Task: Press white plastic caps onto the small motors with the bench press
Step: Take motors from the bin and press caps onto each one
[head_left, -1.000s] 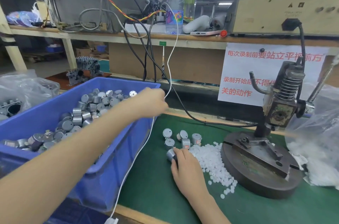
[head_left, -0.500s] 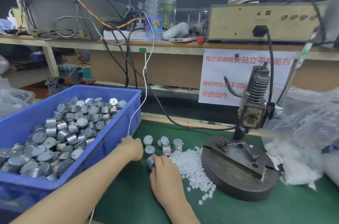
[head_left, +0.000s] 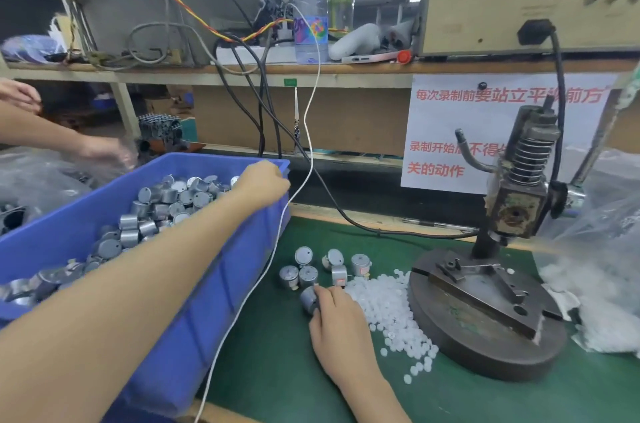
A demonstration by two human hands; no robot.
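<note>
Fingers (head_left: pixel 325 294) of right hand (head_left: pixel 341 325): curled, pinching one motor (head_left: pixel 307 299) lying on its side on the green worktop (head_left: pixel 277 370); position unchanged. Fingers of left hand (head_left: pixel 263 185): hidden, state cannot be told; this hand is back from the worktop, over the blue bin (head_left: pixel 214 301) at 10 o'clock.

Reading: stocking continues, no pressing begun.

- loose motors (head_left: pixel 308 275): silver cans, 12 o'clock of the right hand.
- white caps (head_left: pixel 391 311): heap, 3 o'clock.
- bench press (head_left: pixel 519 200): 2 o'clock, no motor under its ram.
</note>
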